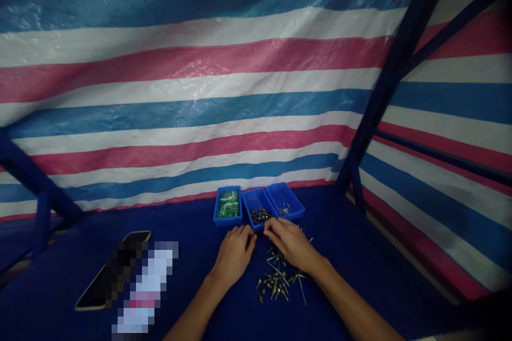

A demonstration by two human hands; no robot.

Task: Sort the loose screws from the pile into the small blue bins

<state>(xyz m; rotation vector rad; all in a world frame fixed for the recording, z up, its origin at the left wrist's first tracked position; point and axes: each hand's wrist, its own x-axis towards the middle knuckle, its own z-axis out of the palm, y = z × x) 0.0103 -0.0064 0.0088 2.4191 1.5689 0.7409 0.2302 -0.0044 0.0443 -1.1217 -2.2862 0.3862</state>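
Note:
In front of the middle blue tray (pixel 256 195), my left hand (pixel 235 250) rests with its fingers curled together. Anything between those fingertips is hidden or too small to name. My right hand (pixel 291 240) is closed in a pinch at the near edge of the same tray, and I cannot make out what it holds. Small dark metal parts (pixel 261 215) lie in this tray. Below my right hand, a loose pile of brass-coloured parts and thin silver pins (pixel 276 281) is spread on the dark blue tabletop (pixel 192 277).
A left tray (pixel 228 220) holds green-and-white small pieces (pixel 229 203). The right tray (pixel 286 197) has a few thin silver pins (pixel 285 209). A phone (pixel 94 290) and a blurred pale packet (pixel 150 277) lie at left. Blue frame posts (pixel 380 96) and striped sheeting (pixel 200 85) surround the table.

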